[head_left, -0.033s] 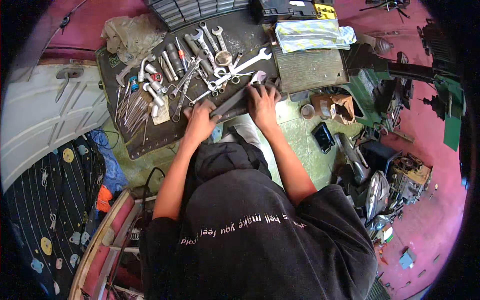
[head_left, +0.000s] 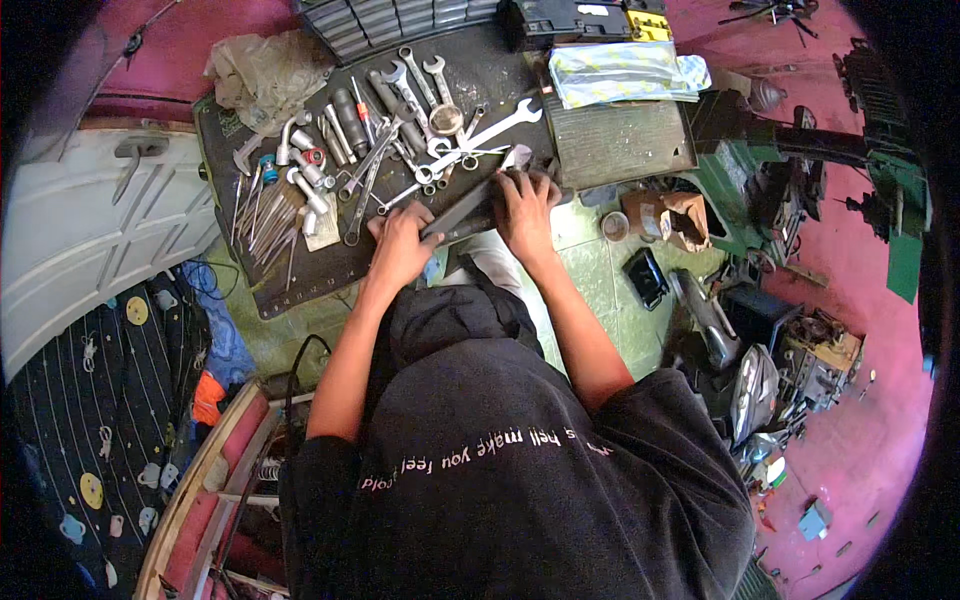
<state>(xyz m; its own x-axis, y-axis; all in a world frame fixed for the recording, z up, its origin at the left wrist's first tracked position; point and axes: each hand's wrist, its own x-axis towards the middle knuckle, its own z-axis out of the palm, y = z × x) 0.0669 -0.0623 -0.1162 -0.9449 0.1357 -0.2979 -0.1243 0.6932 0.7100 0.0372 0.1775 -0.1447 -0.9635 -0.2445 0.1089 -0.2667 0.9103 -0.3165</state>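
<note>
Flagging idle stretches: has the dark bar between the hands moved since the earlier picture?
No, not visibly: the dark bar keeps the same place and slant against the large silver open-ended wrench, so no direction to report.

Only a very slight shift of view over the hands and workbench separates now from before.

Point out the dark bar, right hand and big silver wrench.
Dark bar (head_left: 463, 208): head view, on its uncovered middle.
Right hand (head_left: 524, 208): head view, on the back of the hand.
Big silver wrench (head_left: 496, 128): head view, on its shaft.
</note>
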